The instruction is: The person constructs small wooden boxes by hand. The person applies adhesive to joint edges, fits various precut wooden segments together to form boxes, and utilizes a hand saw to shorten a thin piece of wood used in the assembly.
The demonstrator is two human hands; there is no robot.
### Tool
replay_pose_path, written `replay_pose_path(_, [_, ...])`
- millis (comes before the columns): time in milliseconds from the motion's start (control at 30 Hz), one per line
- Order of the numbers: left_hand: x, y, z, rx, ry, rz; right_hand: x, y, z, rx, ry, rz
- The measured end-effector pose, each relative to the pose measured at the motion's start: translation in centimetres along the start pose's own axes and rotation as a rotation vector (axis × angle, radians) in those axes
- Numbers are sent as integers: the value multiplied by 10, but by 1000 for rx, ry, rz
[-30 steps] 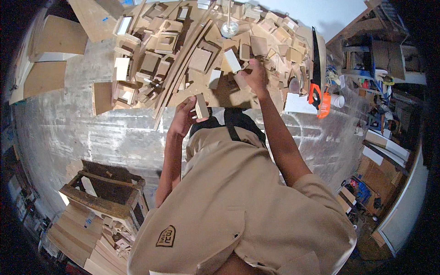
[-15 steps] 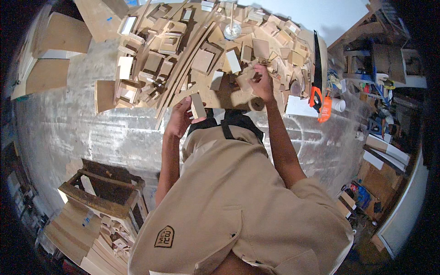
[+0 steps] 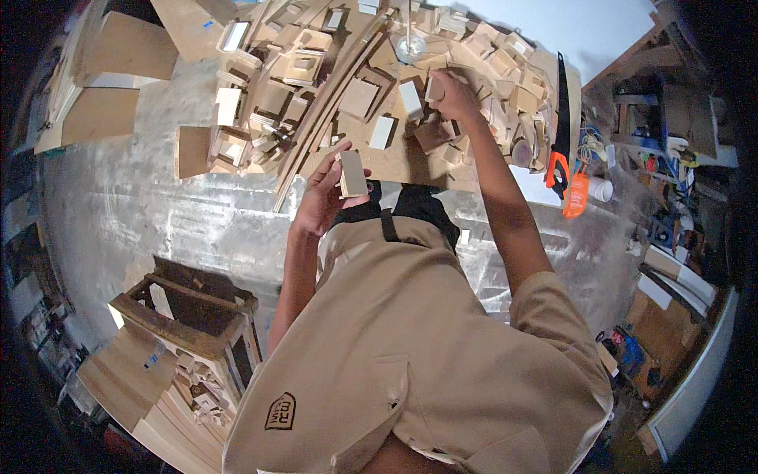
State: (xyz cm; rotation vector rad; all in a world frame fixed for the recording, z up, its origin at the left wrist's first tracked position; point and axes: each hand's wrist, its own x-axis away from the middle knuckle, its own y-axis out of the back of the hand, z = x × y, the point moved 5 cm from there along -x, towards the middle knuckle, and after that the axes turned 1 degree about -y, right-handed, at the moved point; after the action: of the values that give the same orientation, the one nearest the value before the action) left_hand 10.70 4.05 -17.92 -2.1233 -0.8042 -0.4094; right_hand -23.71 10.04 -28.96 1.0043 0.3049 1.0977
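Sorting step, judged: picking offcuts. Left hand point(image 3: 322, 197) closed around small wooden block point(image 3: 352, 174), near table edge. Right hand point(image 3: 454, 95) gripping another block point(image 3: 433, 88), far in scrap pile point(image 3: 505, 71). Next: pairing blocks squarely.

A handsaw point(image 3: 559, 118) lies right of the wood-block heap point(image 3: 332, 87), with a crate point(image 3: 185, 312) on the floor at lower left.

place: woodworking workshop | evidence: cut wood blocks and frames point(image 3: 292, 87) lying heaped on a concrete floor point(image 3: 134, 213) | orange-handled handsaw point(image 3: 559, 126) resting alongside | plywood sheets point(image 3: 126, 47) and cluttered shelves point(image 3: 671, 118) crowding the edges
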Motion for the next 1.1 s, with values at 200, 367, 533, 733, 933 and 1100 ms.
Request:
replay_pose_path(200, [6,-20,-6,67,25,188,-7,-1,-16,149,28,-50])
replay_pose_path(367, [7,-36,-17,142,-36,280,-8,0,-35,117,-29,-6])
replay_pose_path(533, [4,-48,-37,-16,-181,103,43,23,-39,-382,10,-343])
replay_pose_path(733, [-3,-71,-61,-49,-351,106,147,73,78,-1213,115,-291])
replay_pose_path(933, [-1,-122,-75,-6,-358,186,193,105,164,-1430,282,-297])
replay_pose_path(1100, [2,-135,-74,-45,-408,276,211,114,183,-1494,277,-269])
